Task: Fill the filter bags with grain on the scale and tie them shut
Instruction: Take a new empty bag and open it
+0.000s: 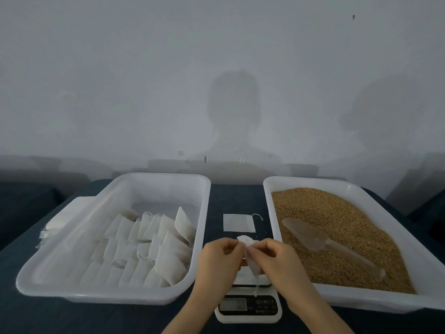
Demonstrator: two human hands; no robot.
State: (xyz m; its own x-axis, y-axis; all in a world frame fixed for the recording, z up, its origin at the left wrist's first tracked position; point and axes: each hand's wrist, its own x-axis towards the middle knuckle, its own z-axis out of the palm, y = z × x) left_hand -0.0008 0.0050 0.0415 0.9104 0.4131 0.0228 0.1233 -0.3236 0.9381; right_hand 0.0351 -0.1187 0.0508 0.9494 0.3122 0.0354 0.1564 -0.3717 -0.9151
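Both grips close on one filter bag (251, 263). The left grip (218, 259) and the right grip (272, 259) each pinch its crumpled neck with curled fingers, and the two meet almost knuckle to knuckle.

The bag lies between the grips and below them. Its long axis runs down from the pinch and slants slightly toward the right grip. Its drawstring (256, 285) hangs free lower down, in front of the scale (248, 314). The loose string end is nearer the right grip, so that grip looks better placed to draw it tight while the left one steadies the neck.

Beyond the grips a flat spare bag (238, 222) lies on the worktop (216, 201). Out past the left grip is a white tray (108, 294) holding rows of filled bags (154, 239). Out past the right grip a second tray (313, 182) holds grain (325, 213), with a clear scoop (310, 236) lying in it.

- The fingertips are hidden behind the bag's neck, so whether they hold string or only cloth cannot be told.
- The wrists cover most of the scale's platform, and whether the bag's bottom touches it is unclear.
- The scale's display (233, 304) is too blurred to read.
- How full the bag is cannot be judged.
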